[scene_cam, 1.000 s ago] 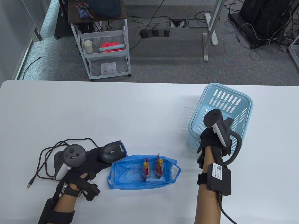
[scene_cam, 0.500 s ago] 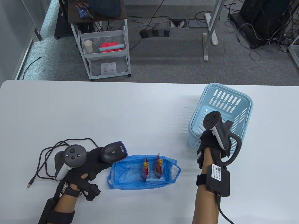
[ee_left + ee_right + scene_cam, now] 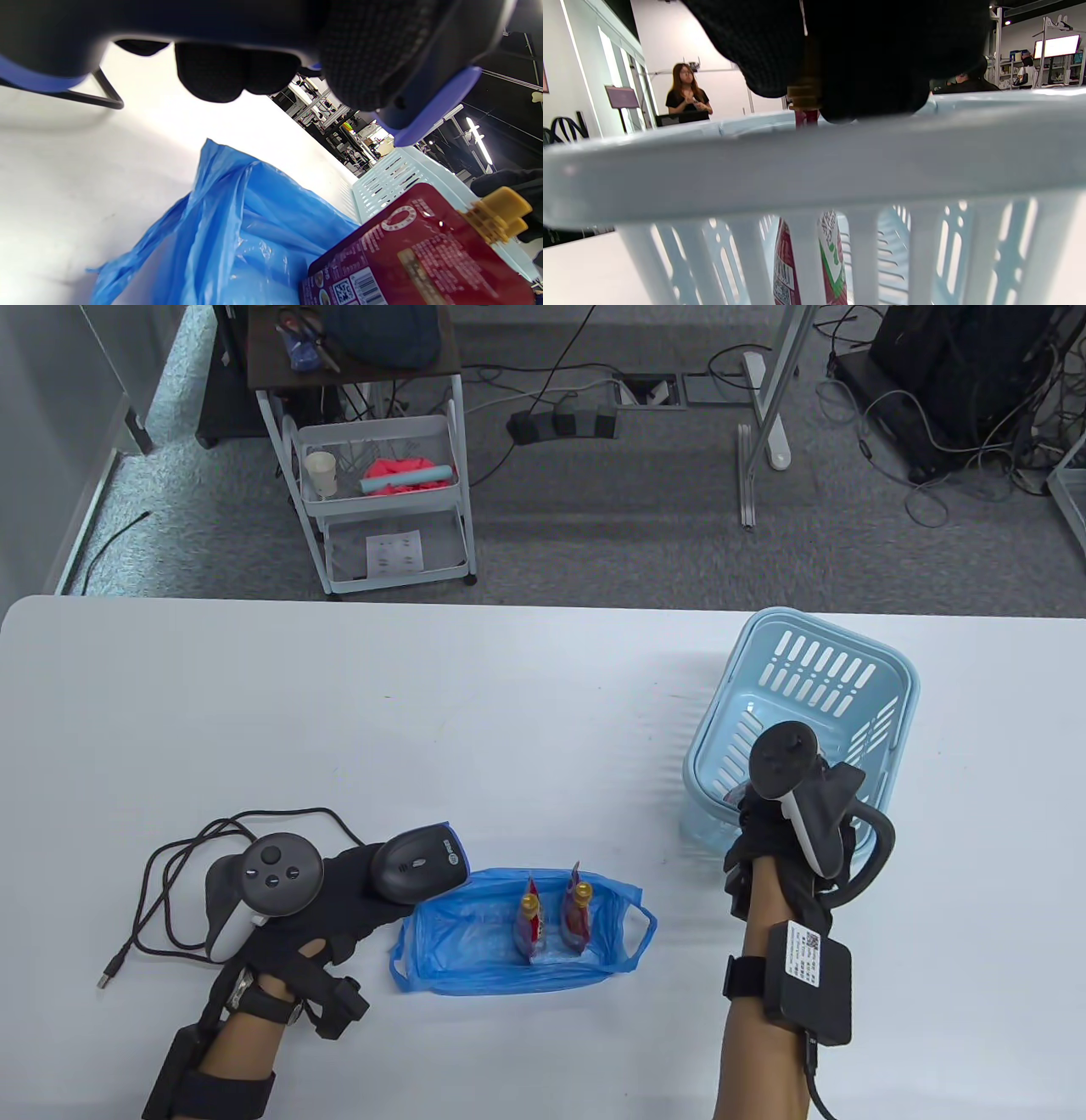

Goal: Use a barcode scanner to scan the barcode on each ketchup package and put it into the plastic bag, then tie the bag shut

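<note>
From the table view, the left hand (image 3: 339,899) grips the dark handheld barcode scanner (image 3: 420,867), now edged slightly right over the near-left rim of the crumpled blue plastic bag (image 3: 441,963), where two red ketchup pouches (image 3: 551,918) stand. The right hand (image 3: 776,836) has drawn nearer out of the pale blue slotted plastic basket (image 3: 814,670). The left wrist view shows a red pouch's barcode beside the bag. In the right wrist view, fingers (image 3: 780,55) pinch a third pouch (image 3: 808,258) by its yellow cap, rising behind the basket wall; scanning likely comes next.
</note>
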Demonstrator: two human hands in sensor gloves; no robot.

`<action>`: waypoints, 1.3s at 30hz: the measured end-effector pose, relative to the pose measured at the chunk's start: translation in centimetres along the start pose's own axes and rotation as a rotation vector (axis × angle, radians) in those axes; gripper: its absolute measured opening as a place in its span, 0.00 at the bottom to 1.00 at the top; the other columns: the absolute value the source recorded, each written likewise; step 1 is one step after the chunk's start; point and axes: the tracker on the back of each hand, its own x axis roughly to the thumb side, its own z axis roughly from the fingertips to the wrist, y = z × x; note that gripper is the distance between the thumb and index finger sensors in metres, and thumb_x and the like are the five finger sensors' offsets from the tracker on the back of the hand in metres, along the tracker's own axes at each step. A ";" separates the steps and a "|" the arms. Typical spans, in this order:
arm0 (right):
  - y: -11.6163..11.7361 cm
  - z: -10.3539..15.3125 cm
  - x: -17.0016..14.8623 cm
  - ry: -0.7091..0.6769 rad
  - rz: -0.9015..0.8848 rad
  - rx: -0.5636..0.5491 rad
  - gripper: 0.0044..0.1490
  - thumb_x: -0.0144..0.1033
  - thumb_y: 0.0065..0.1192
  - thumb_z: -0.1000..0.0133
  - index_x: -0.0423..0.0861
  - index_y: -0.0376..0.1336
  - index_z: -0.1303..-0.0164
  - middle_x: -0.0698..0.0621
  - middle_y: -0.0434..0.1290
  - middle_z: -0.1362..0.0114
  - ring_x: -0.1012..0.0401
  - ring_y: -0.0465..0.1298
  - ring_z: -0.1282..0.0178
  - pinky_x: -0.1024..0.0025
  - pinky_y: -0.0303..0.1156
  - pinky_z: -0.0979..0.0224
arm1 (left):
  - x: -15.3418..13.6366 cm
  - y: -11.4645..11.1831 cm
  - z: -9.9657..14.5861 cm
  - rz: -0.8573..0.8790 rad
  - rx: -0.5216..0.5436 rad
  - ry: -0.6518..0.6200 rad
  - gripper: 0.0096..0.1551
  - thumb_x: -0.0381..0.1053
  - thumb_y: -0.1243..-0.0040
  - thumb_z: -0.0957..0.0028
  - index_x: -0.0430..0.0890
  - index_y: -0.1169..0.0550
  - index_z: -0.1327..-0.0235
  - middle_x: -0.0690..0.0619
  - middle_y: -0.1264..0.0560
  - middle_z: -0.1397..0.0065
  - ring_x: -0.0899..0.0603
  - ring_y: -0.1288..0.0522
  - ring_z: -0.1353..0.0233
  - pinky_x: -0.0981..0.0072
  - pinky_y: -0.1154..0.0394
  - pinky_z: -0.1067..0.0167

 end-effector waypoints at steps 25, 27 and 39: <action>-9.4 7.4 4.7 -0.378 -0.124 -0.255 0.24 0.30 0.65 0.42 0.44 0.67 0.35 0.37 0.76 0.37 0.44 0.77 0.44 0.55 0.74 0.45 | 0.1 -0.3 0.0 -0.008 0.000 -0.014 0.29 0.59 0.28 0.54 0.54 0.21 0.39 0.54 0.21 0.36 0.40 0.18 0.39 0.43 0.25 0.36; -9.0 8.1 5.9 -0.427 -0.141 -0.226 0.24 0.30 0.65 0.42 0.44 0.67 0.35 0.37 0.76 0.37 0.44 0.77 0.44 0.55 0.75 0.45 | 0.1 -0.3 0.0 -0.006 0.002 -0.016 0.29 0.59 0.28 0.54 0.53 0.21 0.39 0.54 0.21 0.36 0.40 0.18 0.39 0.44 0.25 0.36; -4.8 12.0 13.3 -0.660 -0.157 -0.058 0.24 0.30 0.65 0.42 0.43 0.67 0.34 0.37 0.76 0.37 0.44 0.78 0.45 0.55 0.75 0.45 | 0.1 0.1 0.2 0.011 0.027 -0.027 0.29 0.59 0.28 0.54 0.54 0.20 0.39 0.55 0.21 0.36 0.40 0.18 0.39 0.44 0.25 0.36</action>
